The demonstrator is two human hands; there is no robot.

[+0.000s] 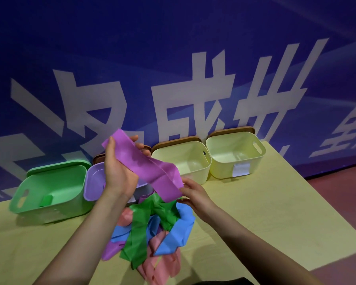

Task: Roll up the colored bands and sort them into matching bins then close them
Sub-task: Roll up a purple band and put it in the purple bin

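Observation:
A purple band (146, 163) is stretched flat in the air between my hands, above the pile. My left hand (119, 167) grips its upper left end, fingers behind and thumb in front. My right hand (191, 192) pinches its lower right end. Below them a tangled pile lies on the table: green bands (140, 233), blue bands (179, 231), pink bands (162, 268) and another purple band (110, 250). Behind my left hand stands an open purple bin (93, 182). To its left is an open green bin (49, 192) with a small green roll (46, 200) inside.
Two open pale yellow bins (183, 161) (234, 155) stand at the back right, brown lids leaning behind them. The yellow table (265, 212) ends at the right, with a reddish floor beyond. A blue wall with white lettering rises right behind the bins.

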